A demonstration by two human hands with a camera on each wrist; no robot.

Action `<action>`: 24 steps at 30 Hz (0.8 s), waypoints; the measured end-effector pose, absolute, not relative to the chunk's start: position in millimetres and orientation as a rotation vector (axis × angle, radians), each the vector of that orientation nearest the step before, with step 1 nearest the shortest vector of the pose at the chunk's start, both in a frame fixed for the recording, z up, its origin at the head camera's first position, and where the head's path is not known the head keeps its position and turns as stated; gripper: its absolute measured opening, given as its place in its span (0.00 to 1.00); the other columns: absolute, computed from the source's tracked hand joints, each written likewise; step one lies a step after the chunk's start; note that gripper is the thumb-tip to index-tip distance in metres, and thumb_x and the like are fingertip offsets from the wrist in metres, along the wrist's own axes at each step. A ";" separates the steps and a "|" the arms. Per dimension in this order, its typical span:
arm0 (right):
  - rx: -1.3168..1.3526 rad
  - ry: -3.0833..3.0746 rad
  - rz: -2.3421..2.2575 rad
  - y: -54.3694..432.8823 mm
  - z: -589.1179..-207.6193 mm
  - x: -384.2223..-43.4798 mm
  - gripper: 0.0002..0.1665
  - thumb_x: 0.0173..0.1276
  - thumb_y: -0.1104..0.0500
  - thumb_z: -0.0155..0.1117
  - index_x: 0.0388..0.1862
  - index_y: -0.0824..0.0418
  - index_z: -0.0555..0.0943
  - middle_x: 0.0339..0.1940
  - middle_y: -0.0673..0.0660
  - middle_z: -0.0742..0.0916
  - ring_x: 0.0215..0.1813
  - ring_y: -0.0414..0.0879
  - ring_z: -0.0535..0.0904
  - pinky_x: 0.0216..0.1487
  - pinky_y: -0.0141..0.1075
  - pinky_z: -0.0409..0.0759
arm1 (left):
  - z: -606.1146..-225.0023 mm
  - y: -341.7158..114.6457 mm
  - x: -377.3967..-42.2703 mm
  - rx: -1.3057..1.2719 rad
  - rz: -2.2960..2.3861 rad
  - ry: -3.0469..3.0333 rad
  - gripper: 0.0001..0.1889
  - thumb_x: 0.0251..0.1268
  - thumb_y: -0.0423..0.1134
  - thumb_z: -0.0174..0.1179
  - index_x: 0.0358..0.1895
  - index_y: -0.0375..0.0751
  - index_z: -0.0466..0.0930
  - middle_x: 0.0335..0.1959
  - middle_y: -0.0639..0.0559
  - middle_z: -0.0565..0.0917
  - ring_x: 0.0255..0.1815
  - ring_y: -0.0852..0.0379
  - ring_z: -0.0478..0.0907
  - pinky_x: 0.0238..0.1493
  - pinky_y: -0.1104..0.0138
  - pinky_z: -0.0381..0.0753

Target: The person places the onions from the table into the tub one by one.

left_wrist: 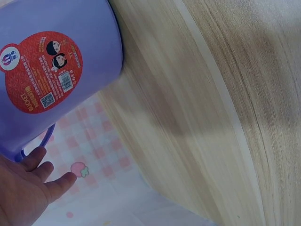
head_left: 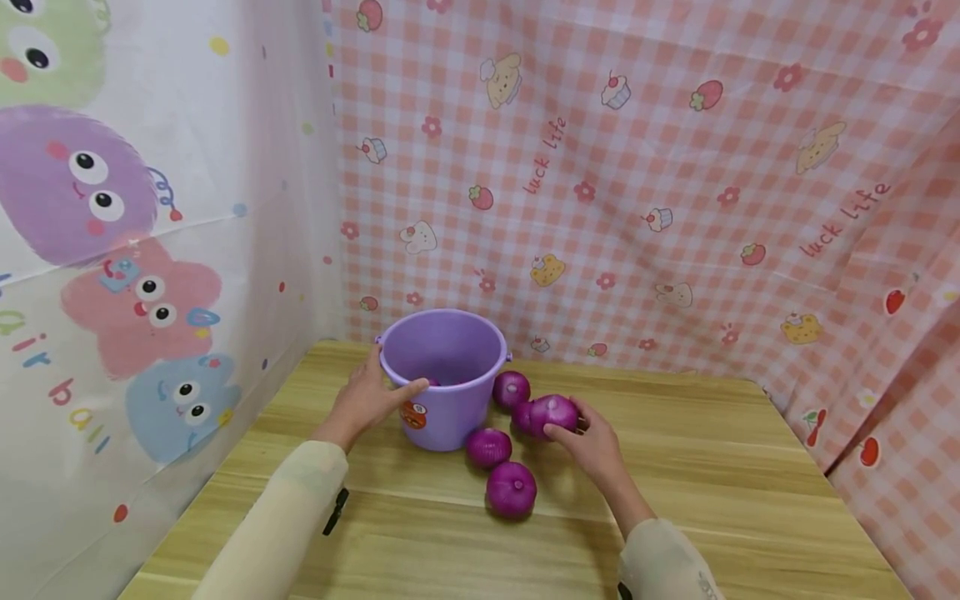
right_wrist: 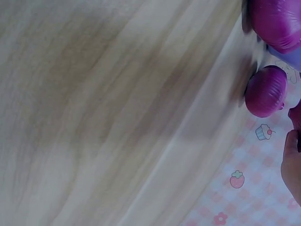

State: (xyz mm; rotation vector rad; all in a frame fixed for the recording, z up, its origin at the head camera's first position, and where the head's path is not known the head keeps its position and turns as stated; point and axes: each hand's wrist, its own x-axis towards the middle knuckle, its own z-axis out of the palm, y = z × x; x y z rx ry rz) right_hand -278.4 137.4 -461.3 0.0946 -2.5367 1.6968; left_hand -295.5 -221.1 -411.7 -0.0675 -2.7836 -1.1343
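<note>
A purple bucket (head_left: 450, 417) with a red label (left_wrist: 44, 73) stands upright on the table. My left hand (head_left: 366, 400) rests against its left side, thumb at the front rim and the other fingers stretched out near the handle (left_wrist: 47, 136). In the head view, my right hand (head_left: 596, 446) pinches a red onion (head_left: 555, 414) between thumb and fingers, right of the bucket. Another onion (head_left: 522, 418) sits partly hidden behind it. Around them lie more onions: one by the bucket wall (head_left: 512, 390), two nearer me (head_left: 489, 448). Purple onion tops (head_left: 435, 382) barely show inside the bucket.
The wooden table (head_left: 675, 467) extends right and toward me. A pink checked cloth (head_left: 637, 167) with printed cakes and strawberries hangs behind it. A white cloth with cartoon figures (head_left: 172, 300) hangs along the left side.
</note>
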 end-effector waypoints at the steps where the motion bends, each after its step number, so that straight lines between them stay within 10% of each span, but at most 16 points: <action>1: 0.096 -2.535 1.698 137.2 -460.2 -278.5 0.46 0.63 0.52 0.74 0.74 0.68 0.65 0.65 0.72 0.76 0.64 0.65 0.74 0.61 0.52 0.76 | -411.9 -221.1 -295.9 -0.067 -1.131 -2.784 0.67 0.47 0.80 0.59 0.80 0.43 0.37 0.76 0.33 0.57 0.74 0.33 0.56 0.68 0.36 0.58; 24: 0.109 -2.498 1.761 132.2 -431.9 -290.3 0.50 0.63 0.48 0.73 0.77 0.63 0.62 0.67 0.69 0.75 0.67 0.62 0.73 0.62 0.49 0.76 | -412.4 -221.2 -296.6 -0.072 -1.132 -2.776 0.66 0.48 0.78 0.60 0.80 0.42 0.38 0.76 0.34 0.56 0.75 0.34 0.55 0.68 0.36 0.57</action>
